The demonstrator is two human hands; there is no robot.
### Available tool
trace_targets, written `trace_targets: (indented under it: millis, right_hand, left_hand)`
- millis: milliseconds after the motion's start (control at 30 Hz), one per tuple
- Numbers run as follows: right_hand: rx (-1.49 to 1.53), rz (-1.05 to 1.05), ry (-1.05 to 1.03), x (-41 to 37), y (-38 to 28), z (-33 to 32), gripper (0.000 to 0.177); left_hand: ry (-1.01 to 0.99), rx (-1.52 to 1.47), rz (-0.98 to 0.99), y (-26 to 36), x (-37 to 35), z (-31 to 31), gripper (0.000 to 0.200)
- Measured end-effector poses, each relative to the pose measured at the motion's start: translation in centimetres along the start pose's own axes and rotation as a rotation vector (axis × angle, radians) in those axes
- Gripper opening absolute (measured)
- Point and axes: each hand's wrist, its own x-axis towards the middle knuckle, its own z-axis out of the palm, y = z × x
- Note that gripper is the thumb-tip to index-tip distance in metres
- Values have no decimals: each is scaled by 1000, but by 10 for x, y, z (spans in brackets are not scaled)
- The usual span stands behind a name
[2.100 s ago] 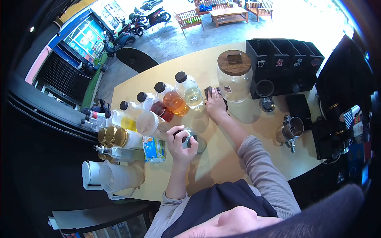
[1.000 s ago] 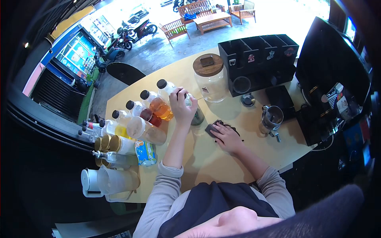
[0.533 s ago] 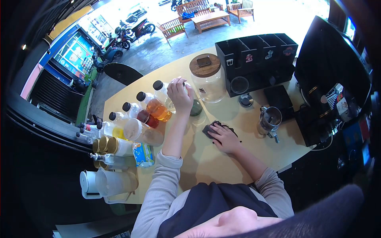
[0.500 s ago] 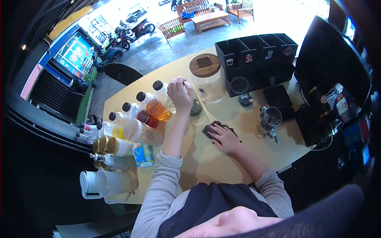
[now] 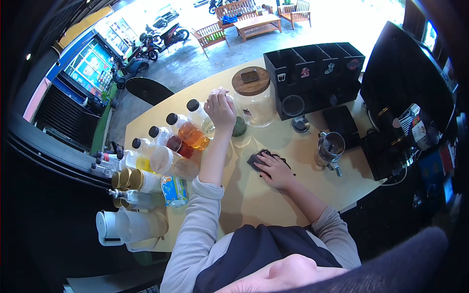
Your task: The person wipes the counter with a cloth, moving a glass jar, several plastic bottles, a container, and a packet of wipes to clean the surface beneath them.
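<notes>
Left hand (image 5: 221, 110) at the greenish bottle (image 5: 239, 127), upper centre; right hand (image 5: 276, 172) on dark cloth (image 5: 253, 161), centre.
Left fingers curl, grip unclear; right fingers lie loosely spread.

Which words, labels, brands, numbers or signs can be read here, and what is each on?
No text is legible.
Stickers on the black organizer: too small.
Blue packet: print blurred.
Label on the lidded jar: too small.
Shopfront panels: too blurred.
Cards at far right: blurred.

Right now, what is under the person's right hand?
A dark cloth shows around the right hand on the table; whatever lies directly beneath the hand is covered.
</notes>
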Motion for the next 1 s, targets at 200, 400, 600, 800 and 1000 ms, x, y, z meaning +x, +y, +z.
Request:
trace_targets:
  millis: [200, 400, 600, 800, 1000]
  right_hand:
    - [23, 6, -33, 0, -1, -2, 44]
    - [-45, -1, -3, 4, 0, 2, 59]
    - [-179, 104, 14, 27, 3, 33, 65]
    - [-270, 177, 141, 91, -24, 92, 57]
    - [-101, -228, -71, 80, -78, 115, 47]
  left_hand:
    - [-151, 19, -55, -2, -1, -5, 42]
    - [-109, -176, -15, 4, -31, -76, 61]
    - [-322, -310, -194, -16, -137, -173, 46]
    - [-358, -174, -526, -41, -218, -237, 44]
    - [-336, -142, -588, -40, -219, -242, 44]
